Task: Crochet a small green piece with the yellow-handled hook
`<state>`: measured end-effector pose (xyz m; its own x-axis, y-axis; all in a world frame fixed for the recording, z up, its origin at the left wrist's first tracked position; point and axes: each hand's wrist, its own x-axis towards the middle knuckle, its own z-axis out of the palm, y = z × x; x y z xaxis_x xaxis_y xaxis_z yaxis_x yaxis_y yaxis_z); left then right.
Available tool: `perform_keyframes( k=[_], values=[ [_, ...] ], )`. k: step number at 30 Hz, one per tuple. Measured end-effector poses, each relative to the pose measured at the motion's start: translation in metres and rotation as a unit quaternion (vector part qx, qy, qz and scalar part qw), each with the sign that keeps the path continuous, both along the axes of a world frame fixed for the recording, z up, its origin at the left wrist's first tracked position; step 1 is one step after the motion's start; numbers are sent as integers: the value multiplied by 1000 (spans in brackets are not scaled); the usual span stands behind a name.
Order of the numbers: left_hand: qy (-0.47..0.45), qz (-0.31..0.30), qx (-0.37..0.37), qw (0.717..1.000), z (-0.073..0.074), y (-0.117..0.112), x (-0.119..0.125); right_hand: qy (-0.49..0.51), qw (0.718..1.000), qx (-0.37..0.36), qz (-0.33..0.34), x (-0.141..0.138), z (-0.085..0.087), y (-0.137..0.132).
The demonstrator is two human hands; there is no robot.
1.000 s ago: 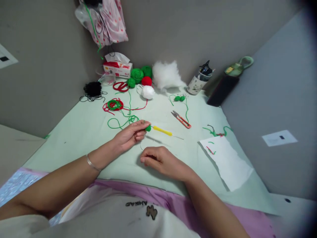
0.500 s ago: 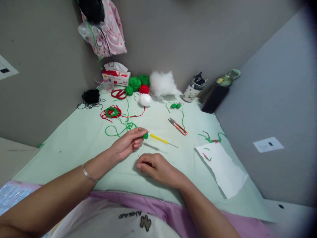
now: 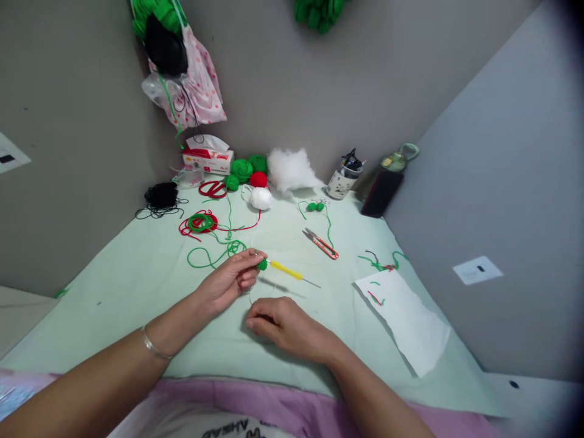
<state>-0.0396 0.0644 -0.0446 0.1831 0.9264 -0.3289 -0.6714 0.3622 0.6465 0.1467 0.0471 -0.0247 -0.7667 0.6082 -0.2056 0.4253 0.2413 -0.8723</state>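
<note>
The hook (image 3: 286, 270) is yellow at the handle, silvery at its ends. The worked piece (image 3: 262, 264) is green. One yarn ball (image 3: 258, 179) is red; the tangled yarn (image 3: 162, 195) is black. The snips (image 3: 333, 254) are orange-red at the grips, the tablecloth (image 3: 137, 298) pale green, the wall (image 3: 264, 91) grey. The hanging cloth (image 3: 201, 91) is pink with red dots; the cup (image 3: 341, 185) is white, its dark pattern perhaps leafy.

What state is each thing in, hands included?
Left hand: pinching green piece
Right hand: curled, grip unclear
Green piece: held at the hook's end
Yellow-handled hook: raised, bare metal end pointing right
Orange snips: lying flat, blades apart
Black yarn: loosely tangled
White yarn ball: wound
Tissue box: tissue sticking out
Pen cup: filled
Paper: torn-edged, scraps on it
</note>
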Motion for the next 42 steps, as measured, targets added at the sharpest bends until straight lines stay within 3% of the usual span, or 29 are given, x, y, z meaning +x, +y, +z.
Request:
perform_keyframes(
  k=[38,40,42],
  values=[
    [-5,8,-13,1000,17,-8,9,10,1000,11,2,8,8,-5],
    [-13,11,-13,1000,21,-9,9,13,1000,18,-9,11,8,0],
    [-23,17,-11,1000,28,-11,9,30,997,28,-70,15,7,5]
  ],
)
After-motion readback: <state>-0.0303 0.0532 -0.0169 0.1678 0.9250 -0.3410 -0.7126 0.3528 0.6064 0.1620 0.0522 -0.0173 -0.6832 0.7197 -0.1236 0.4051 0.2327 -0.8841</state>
